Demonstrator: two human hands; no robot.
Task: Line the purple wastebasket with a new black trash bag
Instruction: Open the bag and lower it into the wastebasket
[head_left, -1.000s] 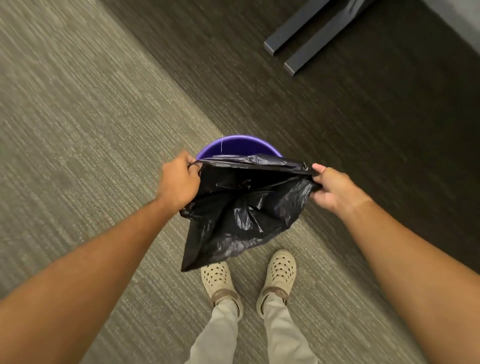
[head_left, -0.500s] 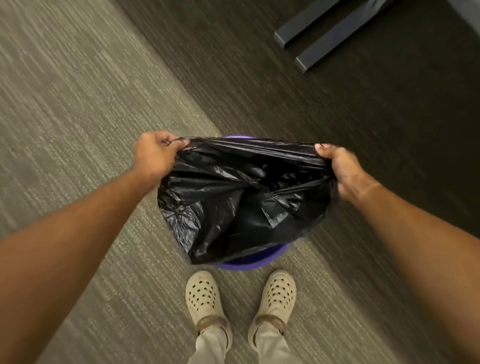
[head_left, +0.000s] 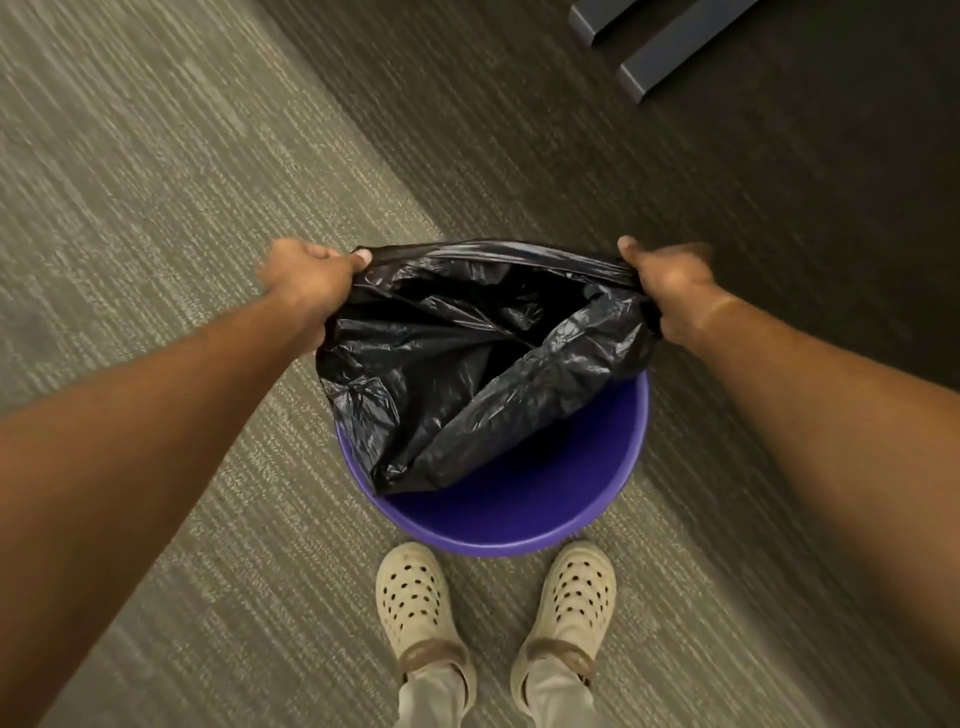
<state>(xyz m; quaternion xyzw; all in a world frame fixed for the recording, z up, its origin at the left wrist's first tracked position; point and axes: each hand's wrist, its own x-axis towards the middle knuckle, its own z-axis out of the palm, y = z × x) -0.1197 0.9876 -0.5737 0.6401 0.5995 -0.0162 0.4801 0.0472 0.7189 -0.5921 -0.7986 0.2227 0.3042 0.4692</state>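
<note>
Left hand (head_left: 306, 283) and right hand (head_left: 670, 286) grip the black trash bag (head_left: 457, 364), stretched over the purple wastebasket (head_left: 519, 514); cream shoes (head_left: 415, 597) near, dark bars (head_left: 670, 47) far right.

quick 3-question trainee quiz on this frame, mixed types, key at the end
1. True or false: the black trash bag is already folded over the whole rim of the purple wastebasket.
2. Which hands grip the bag's mouth? A) left only B) right only C) both
3. Fill in: the bag's bottom hangs inside the wastebasket toward the person's ____ side.

Key
1. False: the near rim and inner wall are bare.
2. C: left hand and right hand each clutch an edge, stretching the mouth open.
3. left
</note>
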